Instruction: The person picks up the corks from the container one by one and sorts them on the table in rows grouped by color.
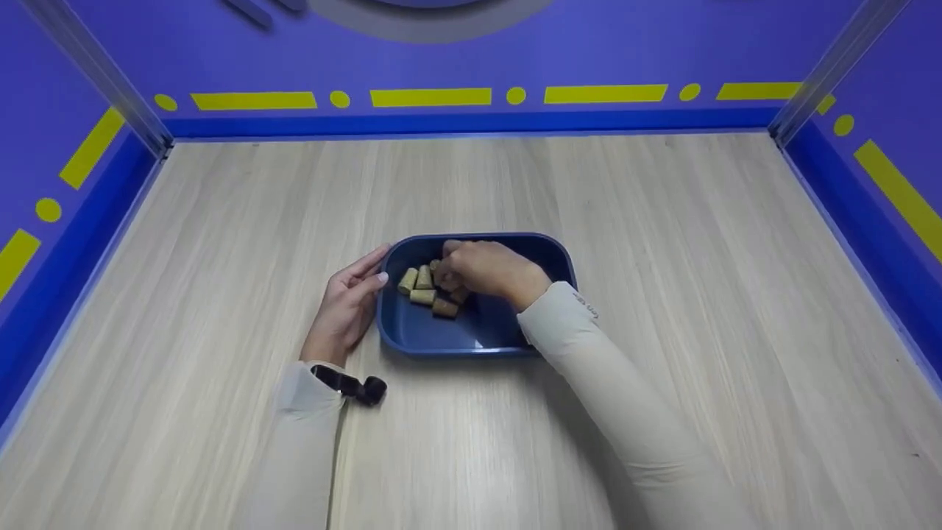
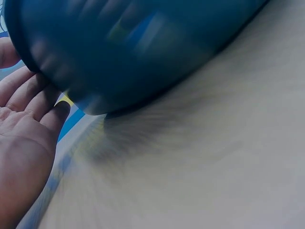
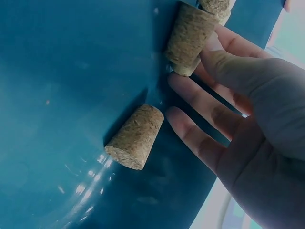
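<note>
A dark blue rectangular tub (image 1: 478,353) sits on the table with several tapered cork stoppers (image 1: 422,297) inside, mostly toward its left half. My left hand (image 1: 346,305) grips the tub's left end, thumb at the rim and fingers along the outer wall; the left wrist view shows these fingers (image 2: 28,95) under the rim. Inside the tub, my right hand (image 1: 489,269) is among the stoppers. The right wrist view shows its thumb and fingers pinching one cork stopper (image 3: 190,36), with others partly hidden behind. Another stopper (image 3: 136,136) lies on its side near the lower fingertips.
The tub stands on a pale wood-grain table (image 1: 221,294). Blue panels with yellow dashes, such as the back wall (image 1: 441,66), border the table at the back and both sides. A black strap with a small camera (image 1: 360,389) is on the left wrist.
</note>
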`<state>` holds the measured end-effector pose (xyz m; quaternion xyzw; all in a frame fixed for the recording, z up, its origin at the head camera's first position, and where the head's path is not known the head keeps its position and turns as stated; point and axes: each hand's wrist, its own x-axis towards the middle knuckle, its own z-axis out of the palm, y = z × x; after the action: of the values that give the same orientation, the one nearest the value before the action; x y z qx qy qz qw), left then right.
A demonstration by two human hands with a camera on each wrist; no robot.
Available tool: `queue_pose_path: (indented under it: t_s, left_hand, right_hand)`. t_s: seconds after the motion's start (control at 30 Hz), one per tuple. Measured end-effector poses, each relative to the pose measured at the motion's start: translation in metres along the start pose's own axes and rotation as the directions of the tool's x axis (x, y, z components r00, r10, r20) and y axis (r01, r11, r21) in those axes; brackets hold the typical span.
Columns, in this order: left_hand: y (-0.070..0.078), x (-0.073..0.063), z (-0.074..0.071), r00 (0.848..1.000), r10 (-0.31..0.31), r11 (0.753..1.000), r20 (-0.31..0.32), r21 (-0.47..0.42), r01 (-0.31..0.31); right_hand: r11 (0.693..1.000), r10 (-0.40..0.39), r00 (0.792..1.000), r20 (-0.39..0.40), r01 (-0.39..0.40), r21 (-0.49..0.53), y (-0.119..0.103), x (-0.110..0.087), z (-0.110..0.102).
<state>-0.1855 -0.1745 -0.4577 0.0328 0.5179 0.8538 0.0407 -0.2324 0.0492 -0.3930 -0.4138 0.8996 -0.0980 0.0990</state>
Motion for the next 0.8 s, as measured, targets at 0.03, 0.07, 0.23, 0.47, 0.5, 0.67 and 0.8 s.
queue_pose_path:
  t_s: [0.03, 0.07, 0.23, 0.47, 0.5, 0.67, 0.8]
  left_hand:
    - [0.0, 0.0, 0.0, 1.0, -0.001, 1.0, -0.001, -0.002, 0.001]
    - [0.0, 0.0, 0.0, 1.0, -0.003, 1.0, -0.002, -0.003, 0.003]
    - [0.001, 0.0, 0.001, 1.0, -0.011, 1.0, -0.005, 0.002, 0.011]
    - [0.001, 0.001, 0.001, 1.0, -0.021, 1.0, -0.001, 0.011, 0.021]
    - [0.002, 0.001, 0.001, 1.0, -0.022, 1.0, -0.002, 0.013, 0.022]
    - [0.001, 0.001, 0.0, 1.0, -0.022, 0.999, -0.008, 0.024, 0.022]
    - [0.001, 0.001, -0.001, 1.0, -0.02, 1.0, -0.016, 0.023, 0.02]
  right_hand:
    - [1.0, -0.003, 1.0, 0.003, 0.003, -0.004, 0.0, 0.0, 0.0]
    - [1.0, -0.007, 1.0, 0.005, 0.007, -0.009, 0.0, -0.001, -0.001]
    - [1.0, -0.027, 1.0, 0.005, 0.027, -0.009, 0.003, -0.002, -0.002]
    - [0.992, -0.081, 0.997, 0.0, 0.08, 0.096, 0.008, -0.004, -0.005]
    - [0.99, -0.085, 0.996, 0.001, 0.084, 0.109, 0.009, -0.004, -0.005]
    - [0.985, -0.08, 0.997, 0.012, 0.077, 0.154, 0.011, -0.006, -0.008]
    - [0.978, -0.081, 0.996, 0.023, 0.075, 0.192, 0.012, -0.007, -0.011]
